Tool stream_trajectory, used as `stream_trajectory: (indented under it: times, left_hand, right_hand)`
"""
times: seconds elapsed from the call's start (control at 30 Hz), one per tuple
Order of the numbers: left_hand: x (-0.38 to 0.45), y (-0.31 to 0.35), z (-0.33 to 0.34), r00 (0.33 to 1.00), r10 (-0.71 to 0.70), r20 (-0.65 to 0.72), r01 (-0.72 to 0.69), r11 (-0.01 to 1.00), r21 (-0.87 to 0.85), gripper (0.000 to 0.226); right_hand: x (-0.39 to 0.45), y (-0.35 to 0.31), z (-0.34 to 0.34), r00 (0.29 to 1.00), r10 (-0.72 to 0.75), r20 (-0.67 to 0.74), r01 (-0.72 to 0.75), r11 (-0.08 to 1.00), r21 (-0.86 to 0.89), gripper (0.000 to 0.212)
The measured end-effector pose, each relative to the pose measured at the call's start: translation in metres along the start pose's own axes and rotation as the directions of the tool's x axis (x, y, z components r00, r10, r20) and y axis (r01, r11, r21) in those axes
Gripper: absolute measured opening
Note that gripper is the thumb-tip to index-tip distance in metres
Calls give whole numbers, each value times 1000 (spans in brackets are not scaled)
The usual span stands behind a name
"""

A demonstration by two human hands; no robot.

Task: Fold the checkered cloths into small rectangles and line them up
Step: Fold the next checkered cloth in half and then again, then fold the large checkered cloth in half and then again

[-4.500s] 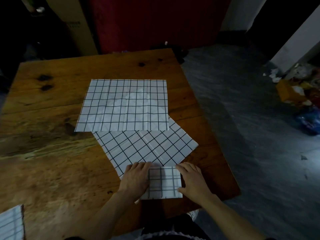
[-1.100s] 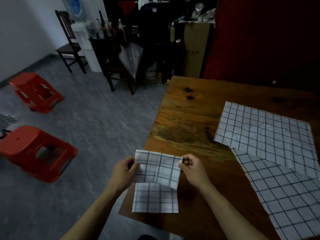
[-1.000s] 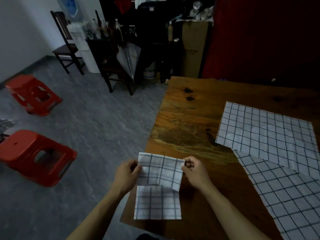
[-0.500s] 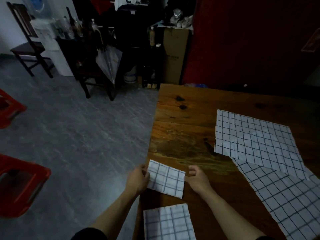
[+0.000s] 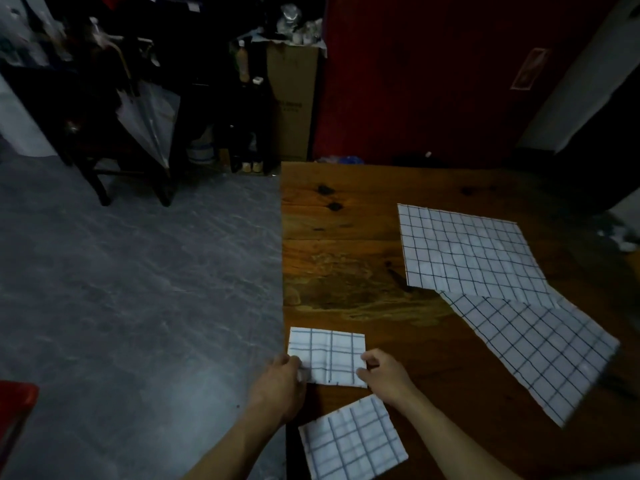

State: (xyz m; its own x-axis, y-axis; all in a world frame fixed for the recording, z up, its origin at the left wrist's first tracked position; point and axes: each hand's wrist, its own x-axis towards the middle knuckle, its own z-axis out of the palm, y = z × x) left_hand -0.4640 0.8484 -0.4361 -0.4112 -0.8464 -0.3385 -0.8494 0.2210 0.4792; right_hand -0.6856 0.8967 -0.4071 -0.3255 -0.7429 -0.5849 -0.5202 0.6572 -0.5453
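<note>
On the wooden bench (image 5: 349,233), down now: small folded white checkered cloth (image 5: 327,356), beyond first folded rectangle (image 5: 353,441); left hand (image 5: 278,382), right hand (image 5: 384,372) seemingly still pinching edges.

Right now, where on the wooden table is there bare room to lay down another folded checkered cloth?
Bare wood runs along the wooden table's left edge, beyond the folded checkered cloth both hands hold and left of the unfolded checkered cloth. The right side is crowded with two overlapping open cloths.

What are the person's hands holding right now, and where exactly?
Both hold the folded checkered cloth lying on the table: the left hand pinches its near left corner, the right hand its near right corner.
</note>
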Motion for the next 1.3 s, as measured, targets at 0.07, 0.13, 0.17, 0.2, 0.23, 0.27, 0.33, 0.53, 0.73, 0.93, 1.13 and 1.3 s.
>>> stream_trajectory:
  times: [0.07,0.13,0.17,0.2,0.23,0.27,0.33,0.53,0.73,0.93,1.13,1.3]
  left_hand:
    - [1,0,-3,1000,15,-10,-15,1000,21,28]
    - [5,2,-11,999,23,-38,-22,999,40,29]
    - [7,5,-14,997,49,-55,-46,998,47,30]
    - [9,9,-18,994,82,-74,-79,996,44,30]
    - [11,15,-22,988,126,-88,-124,992,31,31]
    - [14,23,-26,979,178,-99,-177,984,14,33]
    - [17,41,-31,960,252,-122,-255,967,-12,35]
    - [19,101,-31,902,406,-146,-415,909,-32,31]
    - [3,168,-10,874,475,-101,-474,880,36,29]
    - [-31,260,39,856,514,-59,-509,857,84,33]
    - [-74,382,104,802,596,30,-595,794,123,33]
    - [-94,469,142,741,667,81,-671,729,134,29]
  right_hand:
    - [-8,5,0,998,34,-53,-33,999,28,38]
    - [-18,10,-2,993,54,-106,-47,996,72,38]
    - [-25,13,-5,989,63,-133,-51,994,96,39]
    - [-30,15,-9,986,62,-154,-45,993,110,39]
    - [-35,17,-13,983,55,-174,-35,993,116,39]
    - [-42,19,-19,980,45,-194,-22,993,119,39]
    - [-54,22,-33,974,13,-225,13,993,114,40]
    - [-91,45,-82,925,-77,-372,125,987,106,40]
    - [-132,104,-122,895,-92,-436,154,982,108,43]
    - [-175,202,-171,858,-88,-505,186,972,147,42]
    - [-229,308,-235,802,-49,-595,228,947,228,40]
    - [-265,376,-278,718,21,-696,220,941,256,38]
